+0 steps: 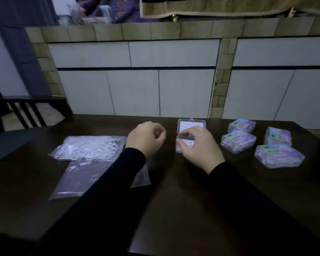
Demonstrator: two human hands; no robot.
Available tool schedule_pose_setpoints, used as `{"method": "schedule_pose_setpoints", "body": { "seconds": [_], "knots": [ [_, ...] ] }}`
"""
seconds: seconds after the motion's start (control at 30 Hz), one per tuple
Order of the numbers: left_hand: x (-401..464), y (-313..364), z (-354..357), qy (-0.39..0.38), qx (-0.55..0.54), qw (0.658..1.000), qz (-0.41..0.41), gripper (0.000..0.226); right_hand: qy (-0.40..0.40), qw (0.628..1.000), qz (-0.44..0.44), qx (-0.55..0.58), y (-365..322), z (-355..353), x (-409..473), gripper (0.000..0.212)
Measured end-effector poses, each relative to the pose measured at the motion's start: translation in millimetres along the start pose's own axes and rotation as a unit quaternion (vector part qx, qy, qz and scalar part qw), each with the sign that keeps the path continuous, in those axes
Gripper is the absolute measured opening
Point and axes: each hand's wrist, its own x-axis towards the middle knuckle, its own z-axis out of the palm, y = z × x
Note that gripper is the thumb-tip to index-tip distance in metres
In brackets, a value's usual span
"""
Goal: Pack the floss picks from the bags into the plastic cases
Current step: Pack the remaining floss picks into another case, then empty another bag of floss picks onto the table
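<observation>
On the dark table a clear bag of white floss picks lies at the left. A flat bag with almost nothing in it lies in front of that one. A small clear plastic case stands open in the middle, its lid tilted up and back. My right hand grips the case's base, fingers curled over its top and thumb at its near left side. Left of the case, my left hand hovers above the table with fingers curled in; nothing shows in it.
Several closed cases filled with picks and bearing coloured labels sit in a cluster at the right, one nearest the table's right edge. A tiled counter with white panels rises right behind the table. A dark chair stands at the far left.
</observation>
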Motion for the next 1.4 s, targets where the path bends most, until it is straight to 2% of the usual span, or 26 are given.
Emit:
{"method": "schedule_pose_setpoints", "body": {
  "seconds": [0.13,0.23,0.3,0.43,0.53,0.7,0.77,0.87,0.93,1.03,1.17,1.3,1.4],
  "knots": [
    [-2,-48,-35,-0.059,0.060,0.990,-0.117,0.018,-0.069,0.994,0.032,0.083,-44,36,8,0.015],
    [-14,-71,-43,-0.050,0.058,0.981,-0.178,0.032,-0.116,0.979,0.085,0.145,-75,70,21,0.014],
    [-19,-79,-41,-0.043,0.062,0.977,-0.201,0.031,-0.129,0.968,0.117,0.181,-91,94,30,0.016],
    [-20,-89,-29,-0.073,0.078,0.970,-0.220,0.034,-0.119,0.963,0.154,0.184,-104,124,41,0.020],
    [-16,-92,-25,-0.094,0.087,0.969,-0.211,0.025,-0.118,0.971,0.142,0.150,-98,127,42,0.022],
    [-10,-87,-29,-0.105,0.121,0.968,-0.193,0.022,-0.128,0.974,0.121,0.145,-90,122,40,0.024],
    [-10,-84,-29,-0.064,0.088,0.975,-0.195,0.026,-0.127,0.972,0.115,0.160,-89,120,38,0.034],
    [-14,-75,-30,-0.001,-0.070,0.978,-0.195,0.027,-0.130,0.952,0.145,0.236,-90,111,36,0.053],
    [-17,-66,-29,0.004,-0.153,0.973,-0.172,0.023,-0.124,0.938,0.155,0.285,-86,107,37,0.058],
    [-21,-57,-23,0.005,-0.247,0.955,-0.165,0.019,-0.108,0.924,0.159,0.332,-77,102,38,0.057],
    [-24,-53,-17,-0.011,-0.368,0.910,-0.189,0.018,-0.096,0.907,0.146,0.384,-65,93,34,0.039],
    [-28,-49,-13,0.002,-0.379,0.909,-0.173,0.019,-0.084,0.921,0.099,0.367,-62,87,30,0.032],
    [-28,-44,-13,0.039,-0.298,0.946,-0.124,0.024,-0.080,0.920,0.058,0.380,-64,83,26,0.029]
  ]
}}
